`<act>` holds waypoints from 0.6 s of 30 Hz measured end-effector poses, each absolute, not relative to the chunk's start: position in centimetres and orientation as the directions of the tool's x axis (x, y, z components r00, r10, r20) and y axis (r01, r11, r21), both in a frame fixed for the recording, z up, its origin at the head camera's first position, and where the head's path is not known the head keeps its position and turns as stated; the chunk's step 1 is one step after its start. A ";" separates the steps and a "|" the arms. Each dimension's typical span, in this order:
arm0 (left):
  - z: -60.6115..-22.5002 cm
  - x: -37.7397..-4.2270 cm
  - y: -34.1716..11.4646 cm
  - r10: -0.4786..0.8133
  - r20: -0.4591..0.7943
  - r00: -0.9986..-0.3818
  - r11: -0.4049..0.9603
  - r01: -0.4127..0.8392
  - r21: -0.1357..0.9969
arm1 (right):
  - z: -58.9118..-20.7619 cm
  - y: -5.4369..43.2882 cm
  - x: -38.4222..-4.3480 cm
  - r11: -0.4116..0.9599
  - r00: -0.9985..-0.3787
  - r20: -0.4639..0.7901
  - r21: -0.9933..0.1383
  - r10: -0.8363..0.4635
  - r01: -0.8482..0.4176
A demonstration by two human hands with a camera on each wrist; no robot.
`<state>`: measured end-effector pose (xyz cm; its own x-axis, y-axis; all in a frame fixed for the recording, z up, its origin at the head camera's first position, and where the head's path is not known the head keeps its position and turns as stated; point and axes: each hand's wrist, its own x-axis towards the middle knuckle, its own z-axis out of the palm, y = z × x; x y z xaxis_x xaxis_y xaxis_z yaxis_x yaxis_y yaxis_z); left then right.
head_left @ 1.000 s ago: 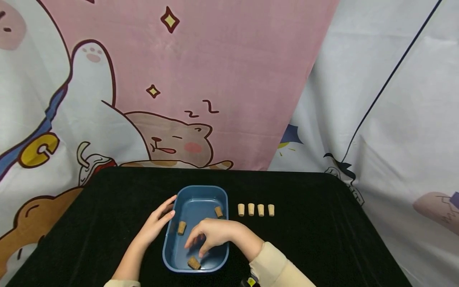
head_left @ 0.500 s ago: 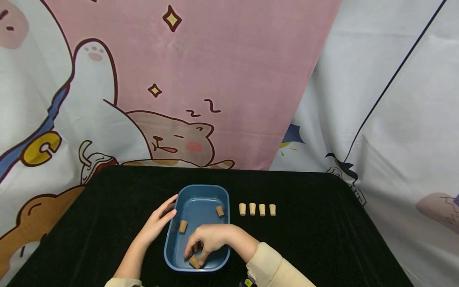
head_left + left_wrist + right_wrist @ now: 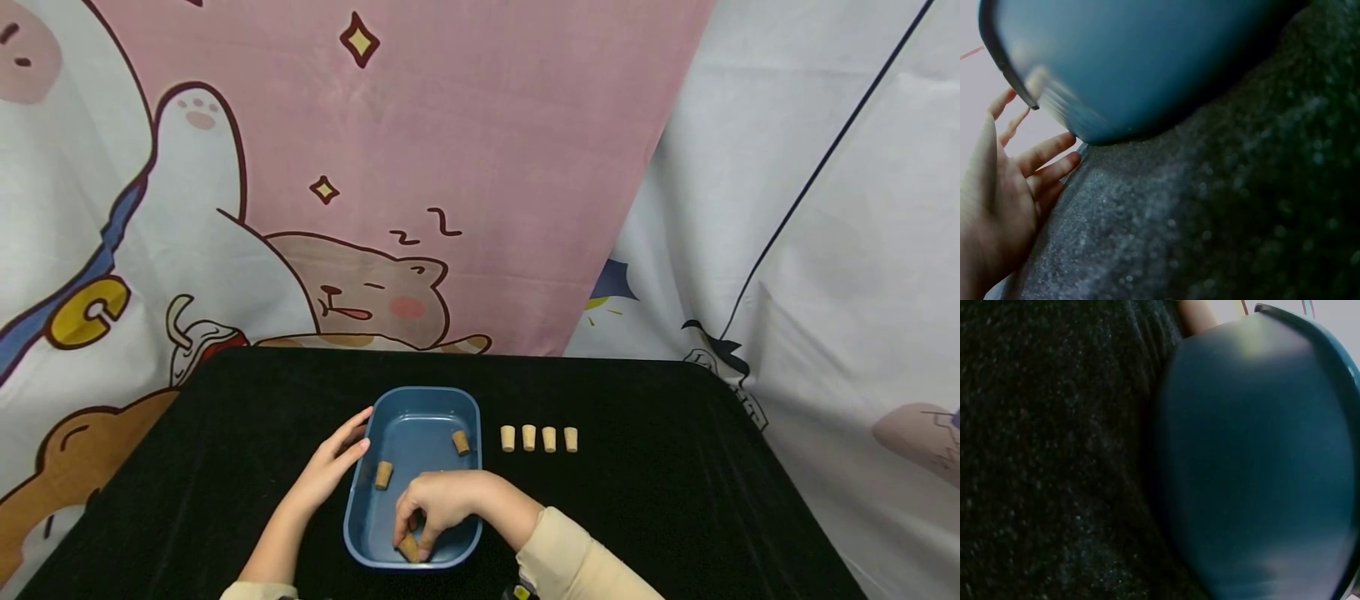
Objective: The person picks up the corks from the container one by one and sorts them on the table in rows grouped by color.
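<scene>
Inside a blue rectangular tray point(image 3: 426, 408), my right hand point(image 3: 442, 502) pinches a cork stopper point(image 3: 408, 548) between thumb and fingers near the front end. Two more corks lie in the tray: one cork point(image 3: 383, 475) by the left wall and another cork point(image 3: 461, 442) by the right wall. Extended fingers of my left hand point(image 3: 324, 468) touch the tray's left rim from outside. The left wrist view has that left hand point(image 3: 1007, 200) beside the tray's outer wall point(image 3: 1147, 69). Only the tray's outer side point(image 3: 1254, 456) fills the right wrist view, which hides the right hand's fingers.
Right of the tray, several paler corks point(image 3: 528, 438) stand in a row on the black tablecloth point(image 3: 637, 500). A printed cartoon curtain point(image 3: 480, 167) hangs behind the table.
My right hand has lowered toward the front of the tray and its thumb and fingers have closed on the cork there. The left hand stays at the rim.
</scene>
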<state>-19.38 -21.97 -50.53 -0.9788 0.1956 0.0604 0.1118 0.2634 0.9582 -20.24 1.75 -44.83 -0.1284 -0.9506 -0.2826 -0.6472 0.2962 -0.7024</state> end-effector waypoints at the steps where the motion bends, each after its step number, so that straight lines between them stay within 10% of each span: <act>1: -50.6 -19.4 -22.0 0.195 0.061 -0.979 0.262 0.112 0.958 | -44.8 1.7 -20.2 0.303 -0.131 -0.288 -0.703 -0.949 -0.644; 18: -50.3 -19.2 -21.9 0.197 0.068 -0.978 0.258 0.118 0.959 | -44.9 2.0 -20.4 0.300 -0.179 -0.240 -0.766 -0.954 -0.569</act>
